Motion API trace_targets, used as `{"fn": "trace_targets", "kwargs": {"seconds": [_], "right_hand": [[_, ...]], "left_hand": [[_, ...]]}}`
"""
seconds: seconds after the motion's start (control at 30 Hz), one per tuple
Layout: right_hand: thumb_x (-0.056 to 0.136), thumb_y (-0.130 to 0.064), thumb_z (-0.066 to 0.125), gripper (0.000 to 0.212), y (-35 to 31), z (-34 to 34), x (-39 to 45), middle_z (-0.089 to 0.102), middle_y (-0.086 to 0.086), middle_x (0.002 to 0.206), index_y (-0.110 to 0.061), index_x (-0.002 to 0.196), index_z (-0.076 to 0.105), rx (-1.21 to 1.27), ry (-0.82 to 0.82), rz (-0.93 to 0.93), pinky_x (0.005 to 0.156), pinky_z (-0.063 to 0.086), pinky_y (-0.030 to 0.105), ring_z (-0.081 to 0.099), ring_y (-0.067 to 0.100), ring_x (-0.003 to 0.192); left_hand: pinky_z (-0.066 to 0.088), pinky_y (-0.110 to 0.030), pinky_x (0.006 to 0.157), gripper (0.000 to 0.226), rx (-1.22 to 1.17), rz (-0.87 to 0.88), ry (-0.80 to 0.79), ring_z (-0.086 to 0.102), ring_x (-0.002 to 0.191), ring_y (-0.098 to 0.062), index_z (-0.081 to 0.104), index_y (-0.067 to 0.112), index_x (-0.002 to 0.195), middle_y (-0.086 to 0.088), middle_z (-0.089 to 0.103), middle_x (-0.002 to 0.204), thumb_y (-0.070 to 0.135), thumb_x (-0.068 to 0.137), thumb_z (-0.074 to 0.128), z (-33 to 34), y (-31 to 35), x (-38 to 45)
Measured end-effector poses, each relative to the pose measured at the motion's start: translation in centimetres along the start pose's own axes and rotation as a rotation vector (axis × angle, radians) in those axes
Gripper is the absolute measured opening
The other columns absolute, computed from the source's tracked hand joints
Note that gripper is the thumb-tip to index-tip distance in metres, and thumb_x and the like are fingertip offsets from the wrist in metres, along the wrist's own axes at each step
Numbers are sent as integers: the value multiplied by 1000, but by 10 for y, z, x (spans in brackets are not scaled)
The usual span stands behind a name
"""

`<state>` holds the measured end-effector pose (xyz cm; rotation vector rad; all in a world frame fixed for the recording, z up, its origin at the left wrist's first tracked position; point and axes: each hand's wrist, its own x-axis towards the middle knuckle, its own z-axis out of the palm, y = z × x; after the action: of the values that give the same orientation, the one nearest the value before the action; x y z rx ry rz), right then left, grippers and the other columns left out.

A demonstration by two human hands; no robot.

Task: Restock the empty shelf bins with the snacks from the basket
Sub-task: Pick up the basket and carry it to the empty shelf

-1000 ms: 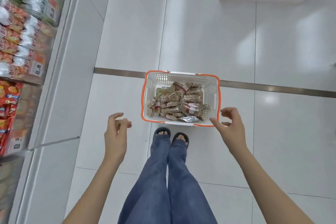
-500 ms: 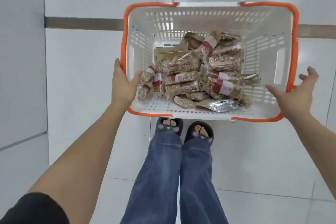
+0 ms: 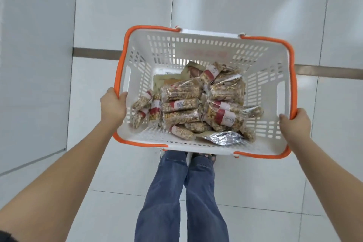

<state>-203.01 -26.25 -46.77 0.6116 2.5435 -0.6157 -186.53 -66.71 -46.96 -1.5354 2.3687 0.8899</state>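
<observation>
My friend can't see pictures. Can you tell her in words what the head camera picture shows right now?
A person's left hand and right hand grip the sides of a white basket with an orange rim, holding snack packets and one silver packet. Below are jeans-clad legs on a white tiled floor.

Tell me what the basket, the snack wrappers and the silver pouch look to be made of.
Basket: apparently moulded white plastic, matte, with slotted walls and an orange rim. Snack wrappers: likely clear glossy film, since the contents show through and it glints. Silver pouch: probably metallised foil, crinkled and mirror-bright.
</observation>
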Motion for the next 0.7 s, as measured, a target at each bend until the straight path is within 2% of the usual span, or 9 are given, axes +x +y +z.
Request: {"fn": "trace_targets", "kwargs": {"seconds": [0.13,0.23,0.33,0.47,0.57,0.7], "right_hand": [[90,-7,54,19,-51,-99,-78,56,24,99,4,104,50,67,-33,17,75,36,35,54,39,95],[90,-8,53,9,-101,-177,-126,52,15,88,-4,96,48,143,-15,-93,70,34,34,47,31,78],[90,-10,54,9,-152,-232,-149,54,14,85,-4,96,49,173,1,-239,69,37,35,48,30,77],[90,-9,52,9,-230,-271,-152,52,13,86,-5,94,45,207,37,-343,68,35,34,46,30,77],[89,-10,54,11,-287,-280,-137,56,16,86,-2,94,48,256,52,-392,65,37,34,51,32,75],[87,-10,58,13,-369,-280,-111,62,21,87,-1,95,53,295,103,-419,57,36,32,55,33,71]], "left_hand": [[36,-35,62,28,37,50,55,52,73,-33,49,-3,89,-21,57,84,24,97,48,-136,54,-51],[39,-41,67,32,41,92,167,57,81,-42,52,-4,91,-26,60,86,27,97,47,-229,90,-85],[43,-43,70,36,-6,91,231,60,83,-43,58,-5,89,-25,63,84,28,97,47,-297,110,-105],[48,-46,73,33,-74,82,277,61,84,-45,59,-7,86,-29,63,83,24,95,51,-351,144,-86],[49,-47,75,30,-107,111,341,61,85,-46,58,-8,86,-32,63,84,21,94,52,-381,175,-55],[44,-42,69,30,-116,178,337,60,83,-44,58,-11,84,-33,62,83,16,95,50,-423,230,9]]}}
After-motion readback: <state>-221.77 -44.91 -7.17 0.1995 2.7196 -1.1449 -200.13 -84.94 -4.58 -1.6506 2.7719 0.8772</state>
